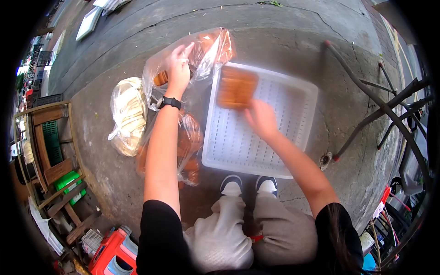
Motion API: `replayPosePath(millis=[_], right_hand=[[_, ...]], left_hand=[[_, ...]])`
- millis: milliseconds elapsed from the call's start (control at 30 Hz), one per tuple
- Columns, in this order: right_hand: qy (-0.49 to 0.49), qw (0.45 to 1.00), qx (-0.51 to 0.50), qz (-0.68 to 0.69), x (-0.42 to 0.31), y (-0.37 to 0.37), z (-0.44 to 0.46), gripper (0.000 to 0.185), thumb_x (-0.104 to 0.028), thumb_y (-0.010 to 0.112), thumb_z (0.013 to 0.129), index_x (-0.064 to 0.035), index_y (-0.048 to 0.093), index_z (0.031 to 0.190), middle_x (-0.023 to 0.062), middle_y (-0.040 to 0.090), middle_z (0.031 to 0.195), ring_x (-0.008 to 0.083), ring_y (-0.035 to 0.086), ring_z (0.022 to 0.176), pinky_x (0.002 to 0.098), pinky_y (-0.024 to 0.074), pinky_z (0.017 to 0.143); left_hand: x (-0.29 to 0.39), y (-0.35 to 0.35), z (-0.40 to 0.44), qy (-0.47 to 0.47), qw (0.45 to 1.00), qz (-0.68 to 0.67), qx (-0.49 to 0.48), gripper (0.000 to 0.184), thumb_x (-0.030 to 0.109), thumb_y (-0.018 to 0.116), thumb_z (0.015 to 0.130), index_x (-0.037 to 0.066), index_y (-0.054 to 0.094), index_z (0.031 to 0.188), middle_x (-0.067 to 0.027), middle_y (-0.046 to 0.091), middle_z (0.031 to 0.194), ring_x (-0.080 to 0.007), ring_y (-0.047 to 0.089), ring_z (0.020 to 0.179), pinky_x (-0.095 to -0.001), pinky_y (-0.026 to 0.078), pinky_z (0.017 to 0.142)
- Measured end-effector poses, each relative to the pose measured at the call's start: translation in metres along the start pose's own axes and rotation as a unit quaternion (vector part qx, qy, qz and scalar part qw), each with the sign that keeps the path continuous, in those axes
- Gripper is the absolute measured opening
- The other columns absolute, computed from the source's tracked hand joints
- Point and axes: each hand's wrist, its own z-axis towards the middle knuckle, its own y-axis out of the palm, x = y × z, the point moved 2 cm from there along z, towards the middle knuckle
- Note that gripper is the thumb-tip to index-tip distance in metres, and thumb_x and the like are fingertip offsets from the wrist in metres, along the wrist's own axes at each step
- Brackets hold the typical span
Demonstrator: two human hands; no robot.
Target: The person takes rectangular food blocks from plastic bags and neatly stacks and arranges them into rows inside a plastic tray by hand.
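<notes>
My right hand [262,120] grips the near edge of a brown square slab [237,88] with ridged lines. The slab is blurred by motion and hangs over the upper left part of a white plastic crate [286,130] with a slotted bottom. My left hand [179,64] is at a clear plastic bag [158,57], with some fingers raised and the film pinched at them. Inside that bag lie more brown pieces [208,48]. Below my left forearm, a second clear bag [189,133] holds similar brown pieces. To its left sits a bag of pale flat slices [129,114].
A metal-legged frame [366,94] stands on the concrete at the right. At the left are a wooden chair-like frame [48,114] and a green box [71,185]. A red plastic stool [112,254] is at the lower left. White foam lids [89,23] lie at the upper left.
</notes>
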Motion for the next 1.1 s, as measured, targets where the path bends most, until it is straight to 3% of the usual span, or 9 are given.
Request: replayPosePath(millis=[100,200,367,467,600,700,800,900,1100], right_hand=[[0.002,1.0,-0.007,0.009,0.003,0.003,-0.002,0.018,-0.013,0.059,0.077,-0.0064,0.051,0.092,0.0066,0.055,0.082,0.024,0.054,0.08,0.0363,0.0396,0.07],[0.002,0.999,-0.037,0.014,0.007,0.004,-0.001,0.018,-0.013,0.059,0.077,-0.0063,0.051,0.092,0.007,0.056,0.082,0.0244,0.054,0.079,0.0365,0.0396,0.07],[0.001,0.999,-0.037,0.039,0.009,0.005,-0.005,0.018,-0.013,0.058,0.077,-0.0062,0.051,0.093,0.0079,0.056,0.082,0.0255,0.055,0.079,0.0373,0.0399,0.069],[0.004,0.998,-0.044,0.044,0.011,0.008,-0.005,0.018,-0.012,0.058,0.077,-0.006,0.051,0.093,0.0084,0.056,0.083,0.0262,0.055,0.079,0.0379,0.0401,0.069],[0.005,0.998,-0.047,0.048,0.011,0.009,-0.006,0.018,-0.012,0.057,0.077,-0.0056,0.051,0.093,0.0089,0.056,0.083,0.0267,0.055,0.081,0.0379,0.0404,0.069],[0.01,0.997,-0.058,0.055,0.012,0.009,-0.007,0.017,-0.011,0.056,0.077,-0.0057,0.051,0.093,0.0092,0.057,0.083,0.0269,0.055,0.081,0.0377,0.0405,0.07],[0.008,0.997,-0.056,0.061,0.01,0.007,-0.006,0.017,-0.009,0.056,0.077,-0.0058,0.051,0.093,0.0092,0.057,0.083,0.0269,0.055,0.081,0.0377,0.0403,0.07],[0.012,0.996,-0.059,0.067,0.01,0.006,-0.006,0.017,-0.008,0.055,0.077,-0.0059,0.051,0.093,0.0092,0.057,0.084,0.0268,0.054,0.081,0.0376,0.04,0.071],[0.017,0.996,-0.053,0.069,0.014,0.005,-0.008,0.018,-0.006,0.053,0.076,-0.0059,0.051,0.094,0.0091,0.057,0.084,0.0267,0.055,0.081,0.0375,0.0401,0.071]], left_hand=[[-0.006,-0.008,0.012,0.006,0.996,-0.086,0.023,0.021,0.009,0.058,0.079,0.003,0.063,0.098,-0.0138,0.06,0.098,-0.0245,0.054,0.096,-0.034,0.041,0.084],[-0.039,0.001,-0.001,-0.158,0.984,-0.084,0.01,0.026,0.019,0.061,0.083,-0.002,0.059,0.098,-0.0053,0.058,0.084,-0.0111,0.053,0.078,-0.0271,0.044,0.068],[-0.061,0.021,-0.02,-0.342,0.926,-0.157,-0.038,0.064,0.047,0.058,0.081,-0.007,0.048,0.113,-0.0168,0.052,0.111,-0.0217,0.052,0.096,-0.0324,0.044,0.079],[-0.039,0.025,-0.019,-0.248,0.962,-0.095,0.066,0.052,0.039,0.062,0.078,-0.01,0.057,0.097,-0.019,0.062,0.084,-0.0293,0.058,0.079,-0.0357,0.044,0.073],[-0.024,0.018,-0.019,-0.258,0.965,-0.035,0.041,0.051,0.038,0.061,0.079,-0.01,0.057,0.095,-0.0212,0.061,0.084,-0.0296,0.059,0.079,-0.0375,0.044,0.071],[-0.037,0.017,-0.021,-0.249,0.964,-0.09,0.019,0.049,0.036,0.059,0.081,-0.011,0.055,0.097,-0.0229,0.06,0.087,-0.0331,0.058,0.081,-0.0393,0.043,0.074],[-0.047,0.019,-0.019,-0.258,0.964,0.036,-0.058,0.055,0.035,0.049,0.087,-0.009,0.043,0.119,-0.0253,0.054,0.111,-0.0348,0.052,0.104,-0.0354,0.039,0.091],[-0.036,0.017,-0.02,-0.189,0.98,0.058,0.003,0.046,0.029,0.046,0.089,-0.007,0.042,0.119,-0.0261,0.053,0.112,-0.0375,0.051,0.105,-0.037,0.039,0.09],[-0.035,0.017,-0.02,-0.254,0.967,-0.029,-0.004,0.046,0.027,0.043,0.09,-0.006,0.04,0.122,-0.0251,0.051,0.117,-0.0356,0.049,0.109,-0.0374,0.037,0.092]])
